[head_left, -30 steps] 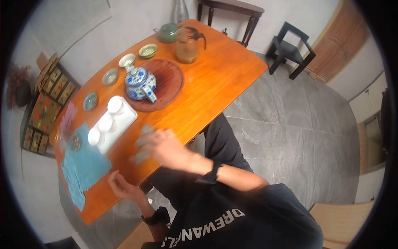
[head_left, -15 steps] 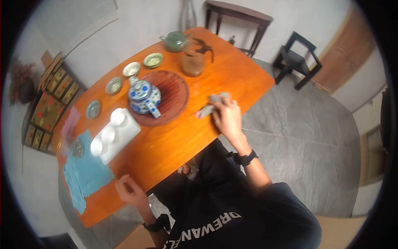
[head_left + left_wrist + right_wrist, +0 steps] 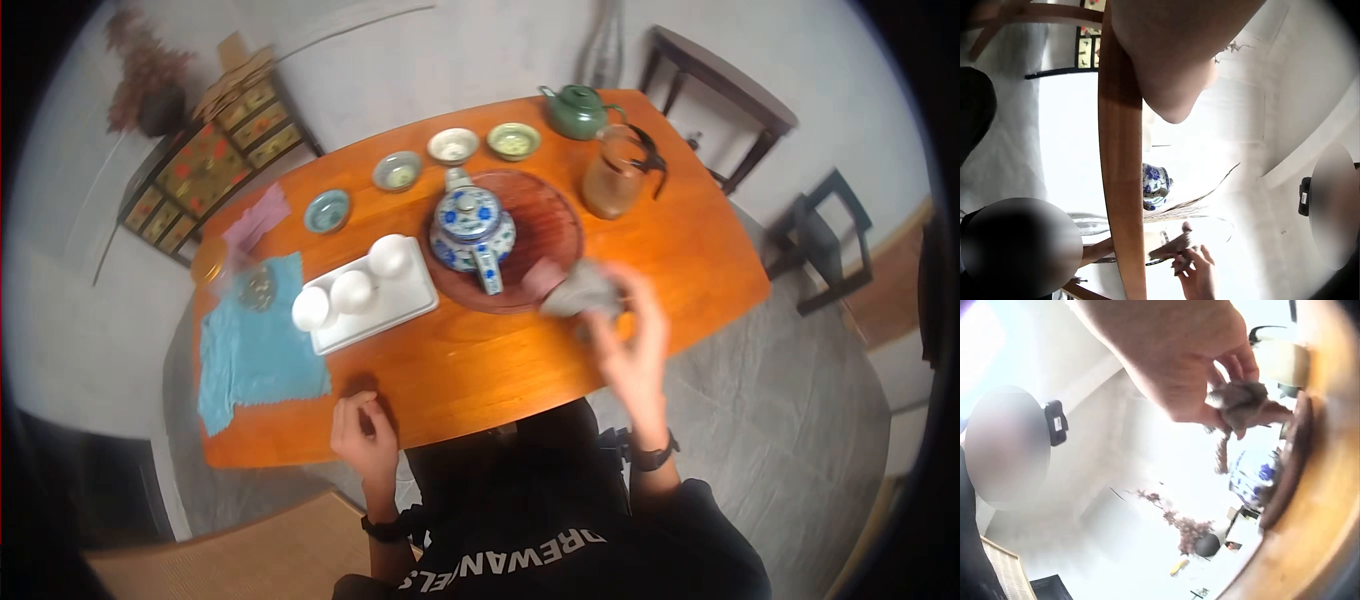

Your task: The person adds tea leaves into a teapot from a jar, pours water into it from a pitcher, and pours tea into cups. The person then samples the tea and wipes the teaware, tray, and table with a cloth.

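Note:
My right hand (image 3: 640, 345) pinches a crumpled grey cloth (image 3: 580, 292) with a pinkish end, blurred in the head view. The cloth overlaps the front right edge of the round red-brown tray (image 3: 552, 215). In the right wrist view, fingers and thumb close around the bunched cloth (image 3: 1241, 403). A blue-and-white teapot (image 3: 472, 235) stands on the tray, its handle towards me. My left hand (image 3: 365, 435) is at the table's front edge with loosely bent fingers and nothing in it. In the left wrist view its palm and lower fingers (image 3: 1175, 81) loom close.
White cups (image 3: 352, 292) sit on a white rectangular tray (image 3: 405, 312) left of the teapot. A blue cloth (image 3: 265, 345) lies further left. Several small bowls (image 3: 453, 146), a green teapot (image 3: 577, 112) and a pitcher with a dark handle (image 3: 610, 182) line the back of the wooden table (image 3: 480, 385).
My right hand carried the grey cloth rightwards across the table, then back in to the round tray's edge. My left hand stayed near the table edge. The head view has turned.

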The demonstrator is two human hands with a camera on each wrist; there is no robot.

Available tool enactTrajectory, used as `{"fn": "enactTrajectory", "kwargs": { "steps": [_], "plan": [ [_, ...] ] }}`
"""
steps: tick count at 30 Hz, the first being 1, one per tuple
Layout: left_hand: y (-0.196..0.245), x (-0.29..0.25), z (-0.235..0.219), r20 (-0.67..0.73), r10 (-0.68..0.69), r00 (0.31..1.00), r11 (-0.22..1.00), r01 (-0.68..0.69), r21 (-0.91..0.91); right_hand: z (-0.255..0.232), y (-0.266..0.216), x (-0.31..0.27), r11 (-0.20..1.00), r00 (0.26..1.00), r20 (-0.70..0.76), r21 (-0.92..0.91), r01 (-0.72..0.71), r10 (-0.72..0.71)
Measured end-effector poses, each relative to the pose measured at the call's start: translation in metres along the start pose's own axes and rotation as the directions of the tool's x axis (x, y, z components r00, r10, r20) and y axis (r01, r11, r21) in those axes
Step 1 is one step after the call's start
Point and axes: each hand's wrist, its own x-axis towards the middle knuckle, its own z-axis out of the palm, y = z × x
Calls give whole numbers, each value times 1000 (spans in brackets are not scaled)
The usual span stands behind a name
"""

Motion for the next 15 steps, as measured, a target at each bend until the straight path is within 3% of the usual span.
{"fn": "enactTrajectory", "kwargs": {
  "steps": [1,2,3,4,5,7,8,9,11,12,14,15],
  "plan": [
    [-1,0,-1,28,-42,999,999,42,-10,1,-5,8,997,981,-194,73,24,-10],
    [-8,0,3,-25,31,999,1000,-31,-5,6,-1,13,988,955,-295,129,79,-38],
    [-6,2,2,-50,14,999,1000,-12,22,12,6,17,974,918,-394,181,134,-53],
    [-2,2,1,-33,-18,999,1000,19,19,21,21,20,970,887,-441,120,213,-140],
    [0,3,1,-14,-48,999,999,48,13,29,33,23,965,896,-421,143,220,-142],
    [-2,3,2,-57,-44,997,999,44,9,39,49,29,936,962,-14,-237,261,-272],
    [-2,3,2,-45,-45,998,999,46,12,41,52,30,948,965,245,-275,160,-91],
    [-2,4,2,-29,-47,998,999,48,13,50,55,23,899,956,268,-381,217,-117],
    [-2,6,2,-48,-44,998,999,45,20,52,53,16,897,968,110,-365,250,-225],
    [-2,7,2,-34,-32,999,999,33,27,50,48,13,896,965,120,-359,260,-232],
    [-1,5,0,-15,-28,1000,999,28,34,43,41,3,944,973,-105,-282,169,-206],
    [-1,5,0,-18,-29,999,999,30,36,42,47,-6,943,973,-104,-286,168,-205]
  ]
}}
